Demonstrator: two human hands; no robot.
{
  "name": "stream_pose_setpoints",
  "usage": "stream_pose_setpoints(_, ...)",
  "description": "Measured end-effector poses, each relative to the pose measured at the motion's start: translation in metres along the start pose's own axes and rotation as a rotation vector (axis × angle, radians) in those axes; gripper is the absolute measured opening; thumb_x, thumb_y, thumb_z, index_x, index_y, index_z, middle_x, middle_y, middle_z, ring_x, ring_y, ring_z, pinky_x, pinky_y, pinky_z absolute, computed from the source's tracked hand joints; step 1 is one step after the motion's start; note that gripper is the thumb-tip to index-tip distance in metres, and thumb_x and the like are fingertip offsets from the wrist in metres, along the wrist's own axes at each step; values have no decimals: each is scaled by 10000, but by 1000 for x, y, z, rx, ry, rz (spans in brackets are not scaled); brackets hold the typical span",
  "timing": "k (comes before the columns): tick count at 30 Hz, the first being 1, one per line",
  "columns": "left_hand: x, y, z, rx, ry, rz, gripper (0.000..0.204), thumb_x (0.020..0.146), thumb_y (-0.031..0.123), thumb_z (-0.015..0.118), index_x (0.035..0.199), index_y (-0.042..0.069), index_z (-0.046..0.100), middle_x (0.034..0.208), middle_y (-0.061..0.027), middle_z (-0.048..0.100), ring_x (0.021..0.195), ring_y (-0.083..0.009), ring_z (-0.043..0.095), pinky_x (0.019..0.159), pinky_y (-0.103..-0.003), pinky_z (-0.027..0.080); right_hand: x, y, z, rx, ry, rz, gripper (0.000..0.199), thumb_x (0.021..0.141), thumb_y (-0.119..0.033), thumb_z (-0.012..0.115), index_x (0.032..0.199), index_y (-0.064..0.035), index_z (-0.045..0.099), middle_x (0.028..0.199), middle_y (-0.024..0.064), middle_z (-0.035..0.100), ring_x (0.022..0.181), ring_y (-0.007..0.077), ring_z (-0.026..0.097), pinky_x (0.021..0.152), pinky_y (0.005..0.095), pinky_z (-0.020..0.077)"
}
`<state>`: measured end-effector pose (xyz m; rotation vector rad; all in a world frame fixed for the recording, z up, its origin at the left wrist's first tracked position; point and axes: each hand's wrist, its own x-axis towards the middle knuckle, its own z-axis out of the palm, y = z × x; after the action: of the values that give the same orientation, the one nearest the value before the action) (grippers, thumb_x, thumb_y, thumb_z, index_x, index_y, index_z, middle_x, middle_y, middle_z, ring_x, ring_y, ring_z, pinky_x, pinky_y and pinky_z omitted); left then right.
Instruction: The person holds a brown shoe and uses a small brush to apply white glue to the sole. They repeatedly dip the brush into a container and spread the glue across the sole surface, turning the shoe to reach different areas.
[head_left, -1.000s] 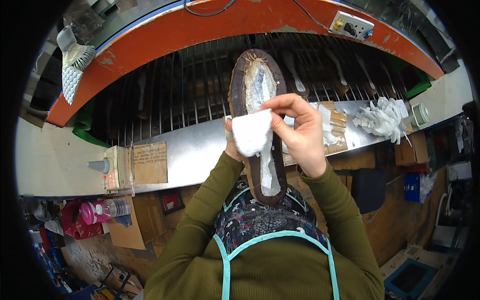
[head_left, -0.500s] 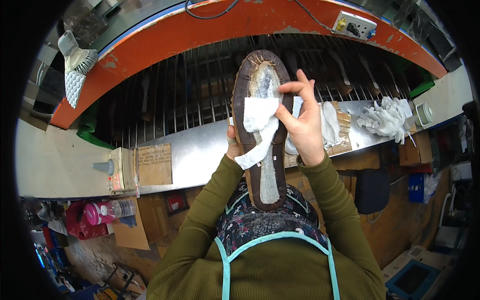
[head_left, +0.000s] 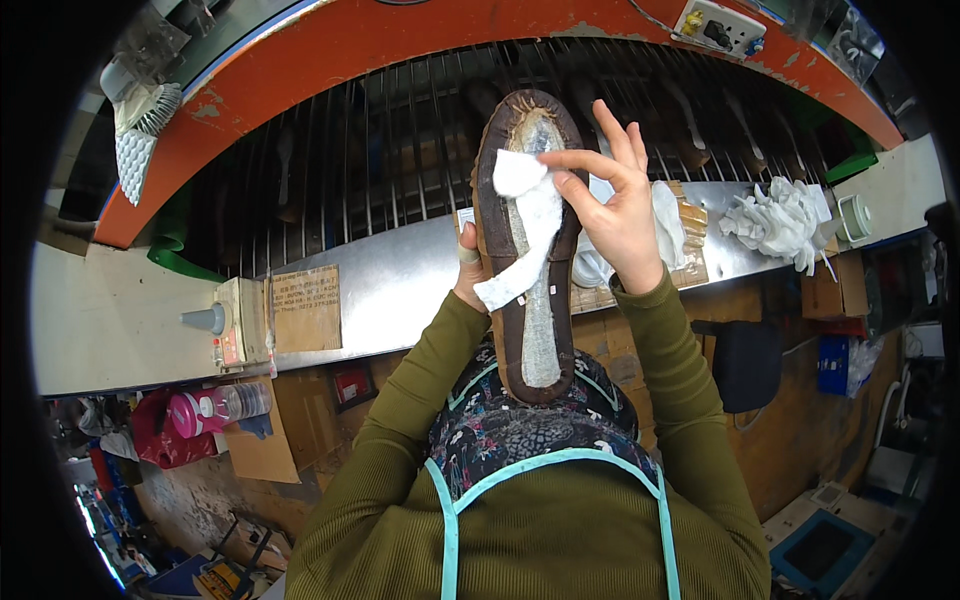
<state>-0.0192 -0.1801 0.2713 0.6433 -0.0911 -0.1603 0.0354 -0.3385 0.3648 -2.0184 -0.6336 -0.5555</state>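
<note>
The white padding (head_left: pixel 538 222) is already on the upturned brown shoe (head_left: pixel 541 350) above the lap, but folded and skewed; the right hand (head_left: pixel 627 222) has thumb and forefinger nearly closed at its edge, the left hand (head_left: pixel 470 272) beside, though I can't tell either grip.

Brown shoe (head_left: pixel 497 230); white strip (head_left: pixel 538 225); olive sleeves (head_left: pixel 420 370); dark floral apron (head_left: pixel 520 430).
</note>
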Motion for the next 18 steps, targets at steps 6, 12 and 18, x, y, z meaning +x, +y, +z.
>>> stream_pose_setpoints(6,-2,2,3,-4,6,-21,1043,665,720,709,1429,86,389,1353,-120,534,1200,-230,569,1047,-373,467,-6,-16,-7,-170,143,-108,390,743,-115,696,1131,-113,664,1497,250,305,1413,496,126,1134,575,111)
stream_pose_setpoints(12,-5,2,8,-8,44,-44,1067,654,722,715,1437,82,374,1373,-118,513,1230,-241,543,1065,-378,449,9,-20,-6,-62,26,-246,235,709,-161,749,938,-139,700,1459,230,373,1403,466,195,1144,560,94)
stream_pose_setpoints(18,-7,2,10,17,38,-69,1082,631,716,736,1430,77,382,1347,-138,536,1184,-252,580,1033,-389,479,26,3,-3,92,116,45,187,769,-202,772,810,-40,688,1183,214,620,1225,320,519,1085,465,283)
